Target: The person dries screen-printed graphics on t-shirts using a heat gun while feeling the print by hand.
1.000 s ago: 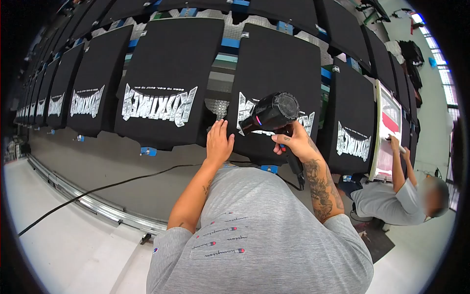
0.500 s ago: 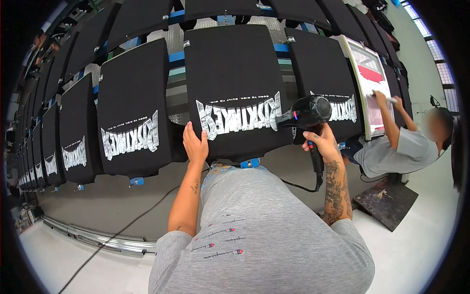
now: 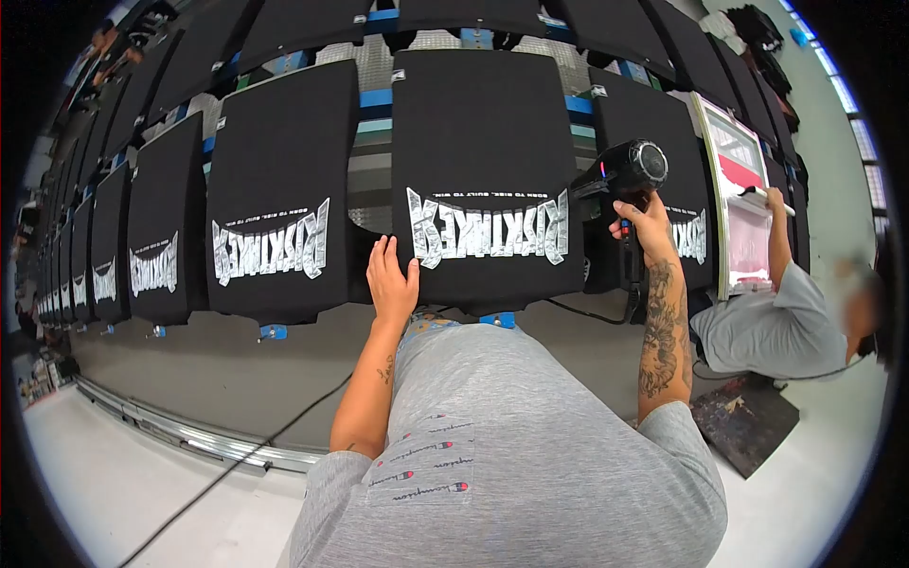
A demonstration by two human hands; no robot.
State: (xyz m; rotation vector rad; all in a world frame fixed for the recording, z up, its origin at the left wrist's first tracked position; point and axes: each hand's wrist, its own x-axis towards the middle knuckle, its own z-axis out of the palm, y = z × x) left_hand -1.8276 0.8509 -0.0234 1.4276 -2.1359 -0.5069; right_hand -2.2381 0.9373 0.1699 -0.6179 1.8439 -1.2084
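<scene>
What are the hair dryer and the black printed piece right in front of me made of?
Hair dryer: probably hard plastic, fairly glossy, judging by the highlights on its black body. Black printed piece: soft matte cloth, with a loose, uneven lower edge; cotton or a blend, I can't tell.

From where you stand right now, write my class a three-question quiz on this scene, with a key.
1. Which holds the dryer?
A) the left hand
B) the right hand
C) a co-worker's hand
2. True or false: the left hand holds no tool.
3. Fill in: the shirt between the two hands is ____ in colour.

Key: 1 B; 2 true; 3 black.
</scene>
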